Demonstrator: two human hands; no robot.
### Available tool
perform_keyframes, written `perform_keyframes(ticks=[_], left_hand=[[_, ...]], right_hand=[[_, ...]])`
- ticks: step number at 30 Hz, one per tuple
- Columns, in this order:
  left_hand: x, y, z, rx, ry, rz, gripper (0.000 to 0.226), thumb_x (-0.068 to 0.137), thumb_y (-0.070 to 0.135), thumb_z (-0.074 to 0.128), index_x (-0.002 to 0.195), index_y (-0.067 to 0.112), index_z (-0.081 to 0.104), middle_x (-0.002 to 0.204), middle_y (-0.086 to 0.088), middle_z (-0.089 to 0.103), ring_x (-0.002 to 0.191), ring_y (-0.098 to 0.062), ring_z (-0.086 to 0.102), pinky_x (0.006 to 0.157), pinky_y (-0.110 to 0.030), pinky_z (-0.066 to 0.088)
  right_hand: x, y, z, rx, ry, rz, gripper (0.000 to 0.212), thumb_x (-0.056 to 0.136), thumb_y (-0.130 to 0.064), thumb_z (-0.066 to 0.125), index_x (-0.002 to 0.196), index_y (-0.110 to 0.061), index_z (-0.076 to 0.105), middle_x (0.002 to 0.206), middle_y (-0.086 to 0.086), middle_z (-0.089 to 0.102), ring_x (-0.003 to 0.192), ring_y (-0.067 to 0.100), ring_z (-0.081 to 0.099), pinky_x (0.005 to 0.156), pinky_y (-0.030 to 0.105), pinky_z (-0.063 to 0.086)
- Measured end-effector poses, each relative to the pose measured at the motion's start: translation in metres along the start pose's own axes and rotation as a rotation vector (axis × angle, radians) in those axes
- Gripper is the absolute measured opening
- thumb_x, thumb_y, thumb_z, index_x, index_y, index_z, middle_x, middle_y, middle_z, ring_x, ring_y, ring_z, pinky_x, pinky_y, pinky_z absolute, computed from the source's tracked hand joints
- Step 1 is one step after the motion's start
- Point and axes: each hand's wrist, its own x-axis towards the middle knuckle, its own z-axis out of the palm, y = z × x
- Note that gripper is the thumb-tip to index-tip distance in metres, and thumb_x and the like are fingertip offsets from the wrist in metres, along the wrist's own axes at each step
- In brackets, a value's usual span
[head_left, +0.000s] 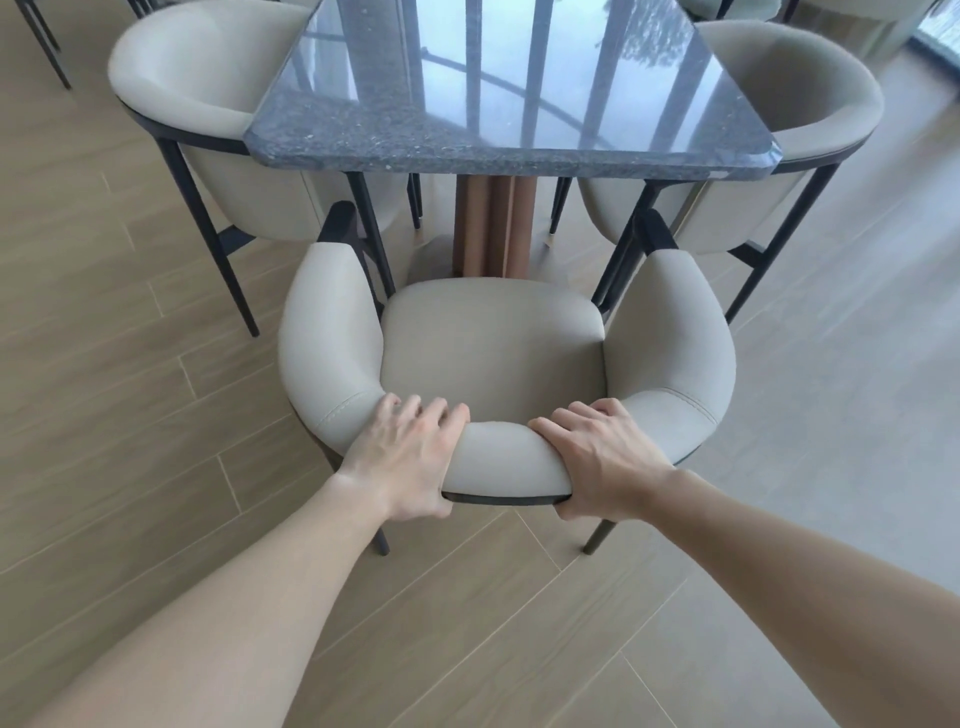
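Note:
A beige padded chair (493, 343) with a curved backrest and dark legs stands right in front of me, its seat facing a grey stone table (467, 140). My left hand (405, 457) grips the top of the backrest left of centre, fingers curled over the padding and thumb under the dark rim. My right hand (597, 457) grips the backrest right of centre in the same way. The chair's front edge sits short of the table's near edge, its seat fully in view.
Two matching chairs flank the table, the left chair (208, 88) and the right chair (810, 104), both tucked under its sides. The table stands on a brown pedestal (493, 223). Wood-plank floor (156, 415) lies all around; more chair legs show at the top left.

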Motion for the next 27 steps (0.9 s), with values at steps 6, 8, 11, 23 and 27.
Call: perform_keyframes(ticks=[6,8,11,23,27], left_hand=[[-0.019,-0.047,0.007,-0.03,0.005,-0.084,0.076,0.067,0.061,0.074,0.127,0.026,0.044,0.115,0.005,0.054,0.108,-0.025,0.056,0.098,-0.04,0.039],[-0.024,-0.062,0.009,-0.012,-0.014,-0.092,0.078,0.067,0.063,0.073,0.129,0.027,0.043,0.118,0.006,0.053,0.111,-0.024,0.054,0.101,-0.039,0.036],[-0.023,-0.075,0.009,-0.007,-0.033,-0.079,0.081,0.068,0.066,0.072,0.132,0.028,0.041,0.122,0.007,0.05,0.116,-0.023,0.051,0.105,-0.038,0.033],[0.02,0.0,-0.003,-0.039,0.031,0.047,0.079,0.066,0.062,0.076,0.128,0.022,0.046,0.119,0.005,0.055,0.106,-0.027,0.053,0.102,-0.043,0.039],[0.038,0.025,-0.009,-0.048,0.031,0.027,0.08,0.066,0.063,0.076,0.128,0.023,0.043,0.119,0.004,0.054,0.104,-0.027,0.054,0.101,-0.043,0.039]], right_hand=[[0.046,-0.034,-0.015,-0.016,0.028,-0.048,0.07,0.068,-0.054,0.076,0.129,-0.03,0.051,0.109,-0.007,0.06,0.107,0.021,0.059,0.095,0.04,0.044],[0.059,-0.045,-0.019,-0.023,0.039,-0.066,0.07,0.068,-0.056,0.076,0.127,-0.029,0.051,0.109,-0.006,0.06,0.106,0.022,0.06,0.091,0.04,0.045],[0.067,-0.05,-0.02,-0.027,0.053,-0.065,0.071,0.066,-0.058,0.078,0.124,-0.027,0.05,0.108,-0.004,0.06,0.105,0.022,0.061,0.086,0.039,0.045],[0.011,0.017,-0.009,-0.086,0.0,0.028,0.072,0.065,-0.064,0.071,0.123,-0.028,0.047,0.106,-0.006,0.056,0.105,0.021,0.06,0.088,0.04,0.047],[-0.004,0.046,-0.007,-0.06,-0.006,0.039,0.072,0.065,-0.063,0.069,0.126,-0.031,0.049,0.108,-0.008,0.057,0.105,0.019,0.06,0.091,0.04,0.046]])
